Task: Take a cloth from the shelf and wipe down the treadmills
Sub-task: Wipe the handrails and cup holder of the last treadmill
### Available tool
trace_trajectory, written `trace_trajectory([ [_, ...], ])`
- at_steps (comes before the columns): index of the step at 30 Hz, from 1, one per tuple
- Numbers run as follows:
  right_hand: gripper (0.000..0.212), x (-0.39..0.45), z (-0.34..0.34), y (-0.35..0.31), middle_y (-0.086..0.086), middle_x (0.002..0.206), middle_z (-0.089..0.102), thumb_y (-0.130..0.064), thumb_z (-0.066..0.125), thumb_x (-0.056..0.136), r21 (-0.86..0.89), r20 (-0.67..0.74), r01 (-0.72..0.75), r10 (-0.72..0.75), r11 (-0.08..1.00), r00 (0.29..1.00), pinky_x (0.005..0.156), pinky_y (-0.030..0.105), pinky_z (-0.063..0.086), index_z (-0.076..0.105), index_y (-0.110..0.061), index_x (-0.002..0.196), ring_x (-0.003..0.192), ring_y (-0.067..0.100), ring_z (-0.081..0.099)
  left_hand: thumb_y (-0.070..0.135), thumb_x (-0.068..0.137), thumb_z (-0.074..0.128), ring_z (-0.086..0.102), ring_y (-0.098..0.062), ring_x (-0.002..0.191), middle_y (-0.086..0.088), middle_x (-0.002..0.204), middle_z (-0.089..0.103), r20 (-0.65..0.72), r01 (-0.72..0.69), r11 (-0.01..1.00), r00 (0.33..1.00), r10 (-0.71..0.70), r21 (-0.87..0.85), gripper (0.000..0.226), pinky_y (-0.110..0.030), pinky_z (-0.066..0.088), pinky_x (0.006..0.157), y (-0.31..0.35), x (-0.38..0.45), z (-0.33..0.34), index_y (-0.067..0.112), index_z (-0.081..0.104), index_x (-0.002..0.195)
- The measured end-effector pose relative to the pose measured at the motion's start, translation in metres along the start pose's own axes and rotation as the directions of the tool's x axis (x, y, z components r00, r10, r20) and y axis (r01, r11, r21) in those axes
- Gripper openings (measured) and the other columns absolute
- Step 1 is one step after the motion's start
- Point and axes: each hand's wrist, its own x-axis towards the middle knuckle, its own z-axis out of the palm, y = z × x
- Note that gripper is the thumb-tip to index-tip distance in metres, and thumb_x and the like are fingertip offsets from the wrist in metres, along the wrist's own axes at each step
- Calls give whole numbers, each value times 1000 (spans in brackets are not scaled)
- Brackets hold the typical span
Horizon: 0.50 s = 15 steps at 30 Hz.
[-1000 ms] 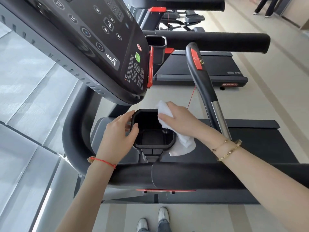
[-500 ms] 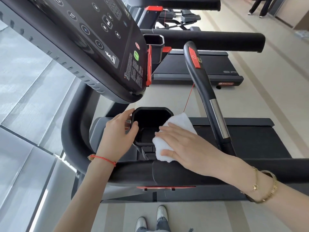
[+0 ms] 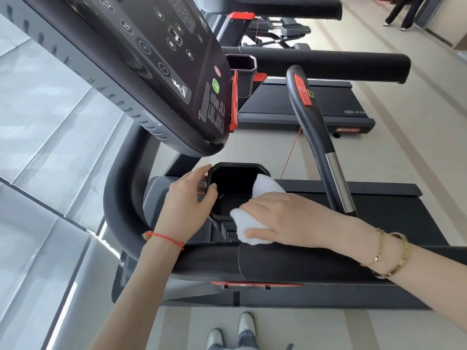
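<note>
Cloth [image 3: 255, 223], white and folded, is off the shelf and in use, lying under the right hand [image 3: 285, 218] on the near right rim of the black cup holder [image 3: 235, 178] of the nearest treadmill [image 3: 379, 210].

Head view: the right hand presses the cloth flat, fingers extended over it, thumb along its near edge. Just left of it, the left hand [image 3: 188, 205] grips the cup holder's left wall, thumb hooked over the rim, steadying it.

Judgement: fetching is done; wiping is in progress on this holder. The console [image 3: 141, 59] above the hands, the upright grip [image 3: 313, 127] beyond the right hand and the front bar [image 3: 214, 261] nearer the person show no sign either way. Further treadmills [image 3: 303, 102] lie beyond and appear outstanding.
</note>
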Motion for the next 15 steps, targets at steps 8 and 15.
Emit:
trace_trajectory([
  [8,49,38,10,-16,-9,56,39,-58,22,96,-26,-50,-136,134,990,990,78,38,37,41,-20,71,53,17,38,22,91,61,61,-7,80,11,98,56,-11,-18,1000,1000,18,-1,43,-18,44,81,1,0,1,21,57,134],
  [15,47,31,14,-18,-9,60,46,-64,29,93,82,-100,-111,118,991,988,71,29,22,45,-22,79,65,21,50,23,91,61,60,5,75,12,98,60,-6,-18,1000,1000,18,-16,42,3,38,70,-1,1,1,23,58,133],
])
